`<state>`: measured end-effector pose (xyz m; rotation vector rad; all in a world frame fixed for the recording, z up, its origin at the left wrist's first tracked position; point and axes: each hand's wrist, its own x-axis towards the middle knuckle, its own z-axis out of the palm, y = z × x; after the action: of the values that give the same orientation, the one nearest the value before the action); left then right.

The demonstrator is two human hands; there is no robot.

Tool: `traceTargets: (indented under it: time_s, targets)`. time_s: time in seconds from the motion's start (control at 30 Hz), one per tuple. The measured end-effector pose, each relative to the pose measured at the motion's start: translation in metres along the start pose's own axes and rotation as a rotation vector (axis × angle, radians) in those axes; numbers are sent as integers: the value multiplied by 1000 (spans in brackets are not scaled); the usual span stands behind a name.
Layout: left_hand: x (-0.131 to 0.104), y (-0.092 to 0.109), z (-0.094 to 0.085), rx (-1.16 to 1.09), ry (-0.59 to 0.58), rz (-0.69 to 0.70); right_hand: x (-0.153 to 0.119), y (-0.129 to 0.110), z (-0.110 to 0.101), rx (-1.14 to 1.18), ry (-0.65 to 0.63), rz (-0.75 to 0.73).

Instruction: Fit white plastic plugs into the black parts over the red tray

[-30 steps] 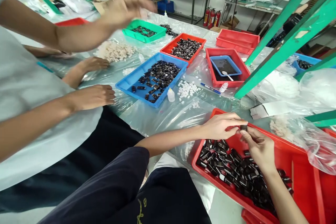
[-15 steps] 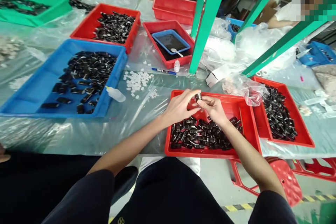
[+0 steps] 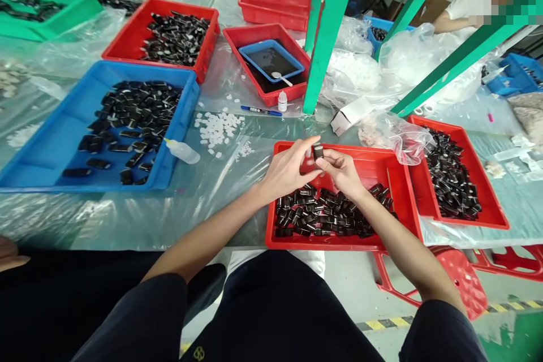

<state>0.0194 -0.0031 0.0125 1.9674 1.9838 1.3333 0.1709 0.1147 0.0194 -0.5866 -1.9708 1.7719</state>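
Right hand [image 3: 343, 174] is pinching a small black piece [image 3: 318, 151] over a red tray [image 3: 331, 244], left hand [image 3: 285, 174] is hanging wide beside the piece, similar pieces [image 3: 324, 215] (a loose heap) are lying inside the tray.

A red rectangular plastic tray [image 3: 331, 243] lay along the near edge of the surface [image 3: 216, 209], small glossy black pieces [image 3: 326, 215] in it. Left of it, set back from that edge, sat a blue rectangular plastic tray [image 3: 46, 150]; small white chips [image 3: 217, 129] lay between them. Behind the chips, toward the far edge, a blue marker pen [image 3: 261, 110] lay before another red plastic tray [image 3: 297, 92].
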Motion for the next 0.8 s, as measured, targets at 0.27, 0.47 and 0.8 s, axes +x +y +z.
traceTargets:
  time_s: [0.27, 0.47, 0.8]
  targets:
    - [3, -5, -1, -149, 58, -23, 0, 7, -7, -229, 32, -148]
    - [4, -7, 0, -236, 73, -52, -2, 1, -12, -378, -44, -185]
    - [8, -9, -2, -182, 112, 39, 3, 1, -11, -383, -74, -253]
